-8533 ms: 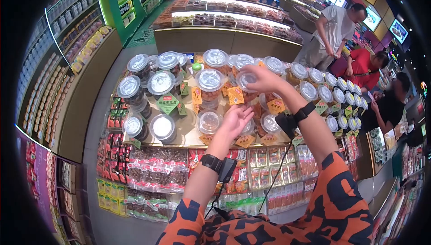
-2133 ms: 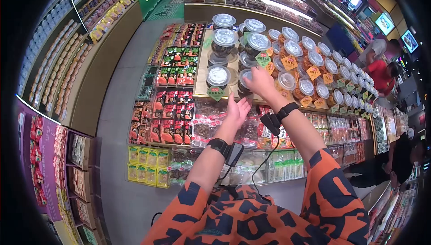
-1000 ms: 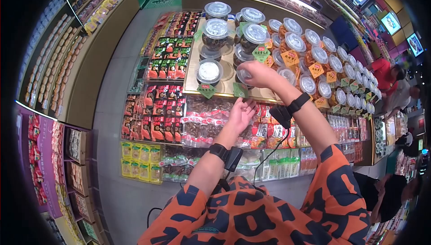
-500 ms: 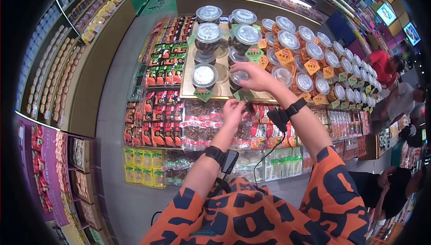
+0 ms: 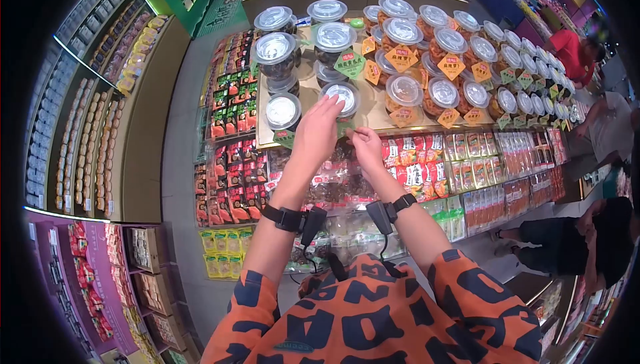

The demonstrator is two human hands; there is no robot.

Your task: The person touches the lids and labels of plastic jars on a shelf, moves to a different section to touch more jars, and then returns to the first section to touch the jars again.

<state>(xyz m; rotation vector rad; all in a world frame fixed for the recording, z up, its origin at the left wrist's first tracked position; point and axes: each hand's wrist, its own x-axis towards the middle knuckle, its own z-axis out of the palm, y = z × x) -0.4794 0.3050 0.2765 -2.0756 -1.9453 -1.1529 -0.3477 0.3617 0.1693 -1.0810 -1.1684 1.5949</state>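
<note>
My left hand (image 5: pixel 319 127) lies over the front jar (image 5: pixel 347 97) of the second column, its fingers on the clear lid. Just right of it, my right hand (image 5: pixel 366 147) pinches the edge of the green tag (image 5: pixel 344 128) hanging at that jar's front. Another dark-filled jar (image 5: pixel 283 112) with a green tag stands to the left. Behind are more lidded jars, one with a green diamond label (image 5: pixel 350 64). A jar with orange contents (image 5: pixel 404 92) and an orange tag is to the right.
Packaged snacks (image 5: pixel 233 191) fill the tiers below the jar board (image 5: pixel 380 119). Tall shelves (image 5: pixel 143 117) stand at the left. At the right are a person in red (image 5: pixel 567 47), one in white and one in dark clothes (image 5: pixel 567 237).
The view has shifted. My left hand has moved up from the tag onto the jar's lid, and my right hand has come down from the jar to the tag.
</note>
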